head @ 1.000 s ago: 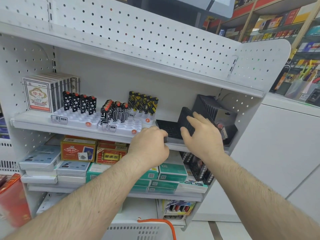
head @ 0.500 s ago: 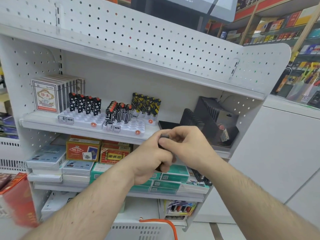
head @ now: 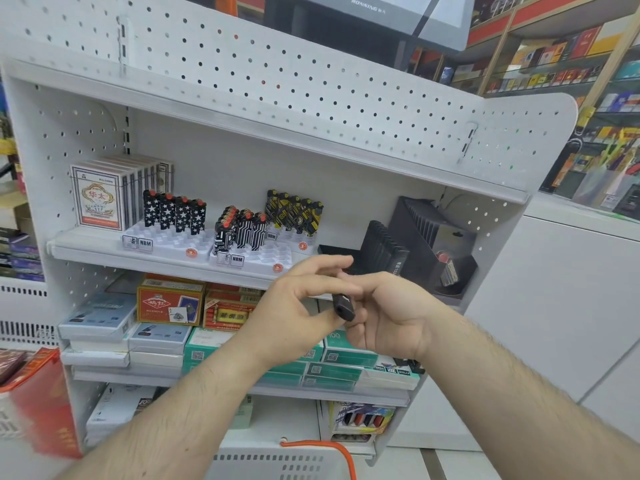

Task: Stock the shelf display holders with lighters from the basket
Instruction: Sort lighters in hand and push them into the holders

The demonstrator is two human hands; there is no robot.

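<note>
Both hands, left hand (head: 294,306) and right hand (head: 388,317), pinch black lighter (head: 343,306) between them.

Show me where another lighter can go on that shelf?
Free slots: front rows of the white holder before the star lighters, and of the next white holder before the striped lighters. Crowded: back rows, and the playing cards at left.

Two bare forearms, hairy along their length, no sleeves in view. Nothing worn on either wrist. Left hand (head: 294,306) and right hand (head: 391,317) bare too, without rings or gloves. Short, plain nails on the fingers that show. Rest of the body outside the head view.
</note>
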